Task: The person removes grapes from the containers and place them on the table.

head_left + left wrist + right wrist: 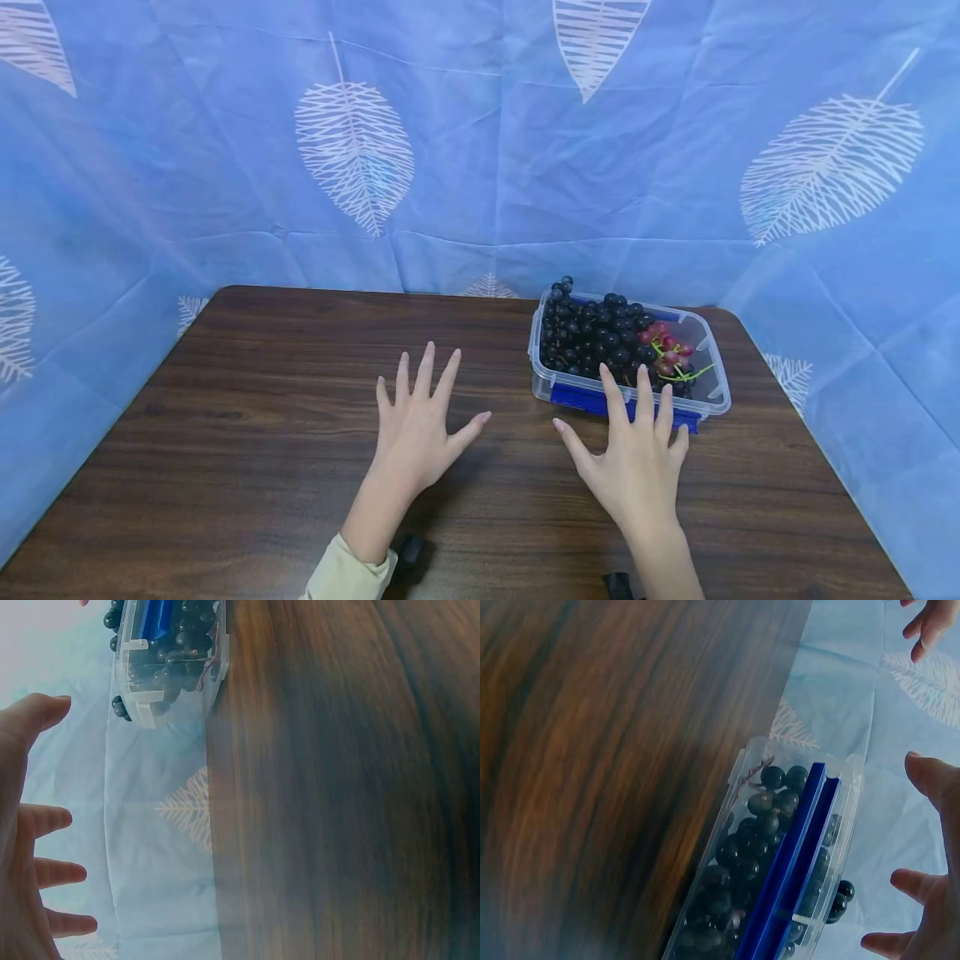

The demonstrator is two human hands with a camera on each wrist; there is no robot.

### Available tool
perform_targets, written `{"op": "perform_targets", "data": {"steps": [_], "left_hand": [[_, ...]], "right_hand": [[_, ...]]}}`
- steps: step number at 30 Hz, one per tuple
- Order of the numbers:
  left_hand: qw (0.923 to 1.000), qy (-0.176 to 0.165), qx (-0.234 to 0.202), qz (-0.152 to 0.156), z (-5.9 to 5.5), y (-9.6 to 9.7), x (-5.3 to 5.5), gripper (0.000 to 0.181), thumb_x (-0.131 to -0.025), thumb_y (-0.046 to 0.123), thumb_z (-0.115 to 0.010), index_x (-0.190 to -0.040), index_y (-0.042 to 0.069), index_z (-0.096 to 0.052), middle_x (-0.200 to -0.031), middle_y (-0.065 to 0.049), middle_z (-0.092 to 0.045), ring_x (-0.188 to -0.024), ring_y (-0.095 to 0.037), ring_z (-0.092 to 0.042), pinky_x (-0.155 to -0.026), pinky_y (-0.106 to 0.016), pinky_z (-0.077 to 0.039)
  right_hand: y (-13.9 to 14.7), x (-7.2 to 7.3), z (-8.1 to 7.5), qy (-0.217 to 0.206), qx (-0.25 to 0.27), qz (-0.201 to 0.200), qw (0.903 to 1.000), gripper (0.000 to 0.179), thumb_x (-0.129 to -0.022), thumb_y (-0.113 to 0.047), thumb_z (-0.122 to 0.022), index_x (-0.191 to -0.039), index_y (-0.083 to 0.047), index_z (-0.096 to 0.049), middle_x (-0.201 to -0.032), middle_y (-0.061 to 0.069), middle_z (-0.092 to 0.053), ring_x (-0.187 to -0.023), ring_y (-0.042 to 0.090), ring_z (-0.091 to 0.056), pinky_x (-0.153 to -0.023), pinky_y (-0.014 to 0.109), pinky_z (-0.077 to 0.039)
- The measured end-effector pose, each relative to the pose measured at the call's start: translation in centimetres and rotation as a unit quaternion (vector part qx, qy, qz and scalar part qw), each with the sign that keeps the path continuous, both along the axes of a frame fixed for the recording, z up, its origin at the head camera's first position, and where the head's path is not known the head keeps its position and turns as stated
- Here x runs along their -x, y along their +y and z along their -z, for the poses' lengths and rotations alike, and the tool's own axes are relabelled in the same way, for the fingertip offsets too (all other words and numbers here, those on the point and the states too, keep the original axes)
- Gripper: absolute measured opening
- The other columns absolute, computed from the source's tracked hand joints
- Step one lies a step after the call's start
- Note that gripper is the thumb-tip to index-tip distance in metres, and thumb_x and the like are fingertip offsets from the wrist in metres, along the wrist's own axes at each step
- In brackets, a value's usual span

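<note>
A clear plastic box [543,383] with blue side clips stands at the back right of the table, lid off. Dark grapes [600,329] fill most of it, a few poking above its back left corner. At its right end lies a small bunch of red grapes [667,346] on green stems. My right hand [637,467], fingers spread, hovers just in front of the box, its fingertips overlapping the front wall in the head view. Left of the box, my left hand [416,433] is held over the table with fingers spread and nothing in it.
The dark wooden table [262,417] reaches back to a blue cloth [465,167] printed with white leaves, which hangs behind and at both sides. A dark strap piece [408,554] shows at my left wrist, beside a pale sleeve [348,571].
</note>
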State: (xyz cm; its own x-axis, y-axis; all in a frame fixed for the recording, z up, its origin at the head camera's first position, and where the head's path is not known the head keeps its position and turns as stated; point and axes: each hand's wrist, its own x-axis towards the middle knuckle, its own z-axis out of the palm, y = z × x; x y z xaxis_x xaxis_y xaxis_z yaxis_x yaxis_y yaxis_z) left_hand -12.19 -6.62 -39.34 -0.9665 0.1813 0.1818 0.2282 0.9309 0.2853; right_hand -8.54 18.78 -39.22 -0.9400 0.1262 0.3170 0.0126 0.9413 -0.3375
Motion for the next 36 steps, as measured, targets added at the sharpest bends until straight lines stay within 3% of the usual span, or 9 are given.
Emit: {"op": "perform_targets", "data": {"steps": [14, 27, 36], "left_hand": [[0.9989, -0.017, -0.009, 0.043, -0.1, 1.1, 1.4, 0.088, -0.099, 0.072, -0.054, -0.170, 0.026, -0.026, -0.175, -0.014, -0.022, -0.159, -0.048, -0.019, -0.119, -0.078, -0.021], [0.9879, -0.045, -0.039, 0.143, -0.8, 2.6, 4.8, 0.084, -0.103, 0.068, -0.050, -0.170, 0.023, -0.025, -0.174, -0.012, -0.025, -0.160, -0.042, -0.020, -0.122, -0.074, -0.019], [0.9817, -0.041, -0.011, 0.185, -1.2, 3.7, 6.8, 0.079, -0.107, 0.062, -0.048, -0.169, 0.018, -0.028, -0.173, -0.013, -0.029, -0.159, -0.039, -0.025, -0.125, -0.066, -0.025]], "right_hand": [[3.9, 0.5, -0.1, -0.002, -0.016, 0.007, 0.9998, 0.097, -0.090, -0.062, -0.075, -0.166, -0.019, -0.033, -0.169, 0.032, -0.022, -0.151, 0.066, -0.017, -0.104, 0.093, -0.018], [8.0, 1.6, 0.0, -0.013, -0.015, -0.002, 0.9998, 0.098, -0.095, -0.066, -0.067, -0.168, -0.013, -0.028, -0.167, 0.036, -0.021, -0.151, 0.065, -0.015, -0.109, 0.088, -0.016], [9.9, 2.7, -0.2, -0.040, -0.004, -0.009, 0.9992, 0.103, -0.098, -0.067, -0.062, -0.169, -0.008, -0.019, -0.167, 0.037, -0.018, -0.152, 0.065, -0.013, -0.110, 0.088, -0.016]]}}
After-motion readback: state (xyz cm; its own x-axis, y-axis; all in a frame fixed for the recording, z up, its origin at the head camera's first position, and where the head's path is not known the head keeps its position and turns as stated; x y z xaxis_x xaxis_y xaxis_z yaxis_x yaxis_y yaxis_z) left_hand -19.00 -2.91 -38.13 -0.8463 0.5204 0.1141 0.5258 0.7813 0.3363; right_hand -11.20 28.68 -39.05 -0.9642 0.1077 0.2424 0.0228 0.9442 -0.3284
